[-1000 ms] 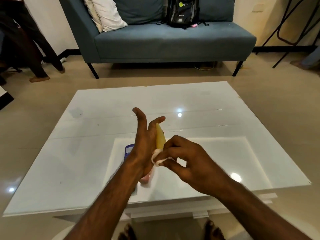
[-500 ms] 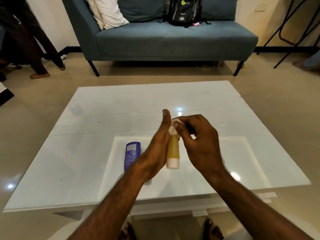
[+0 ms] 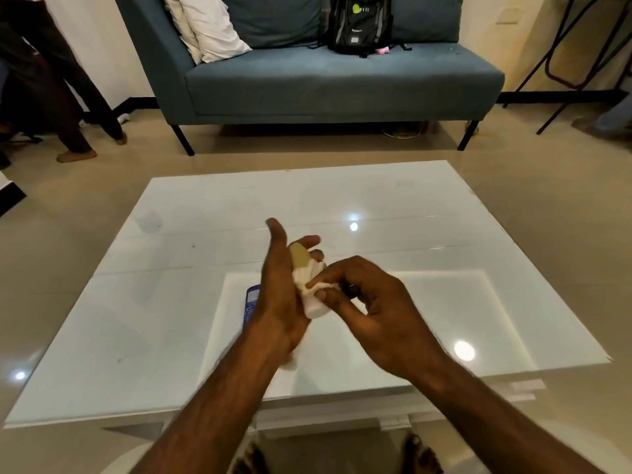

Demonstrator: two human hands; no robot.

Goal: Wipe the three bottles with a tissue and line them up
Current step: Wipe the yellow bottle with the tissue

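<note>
My left hand point(image 3: 278, 295) holds a yellow bottle point(image 3: 301, 260) with a white cap point(image 3: 316, 310) above the white glass table point(image 3: 171, 302); the cap end points toward me. A white tissue point(image 3: 307, 277) is wrapped around the bottle's middle, pinched there by the fingers of my right hand point(image 3: 372, 309). A blue bottle point(image 3: 251, 302) lies flat on the table just left of my left wrist, partly hidden by it. A small pale piece of another object point(image 3: 290, 362) shows under my left wrist; I cannot tell what it is.
A blue sofa point(image 3: 342, 80) with white pillows point(image 3: 208, 29) and a black backpack point(image 3: 359, 22) stands beyond the table. A person's legs point(image 3: 68, 107) are at the far left. Black metal chair legs point(image 3: 564, 63) stand at the far right. My bare feet point(image 3: 420, 456) show under the table's near edge.
The tissue slid from the bottle's far end down to its middle. The bottle tilted, and my left hand turned so it hides most of the blue bottle again.
</note>
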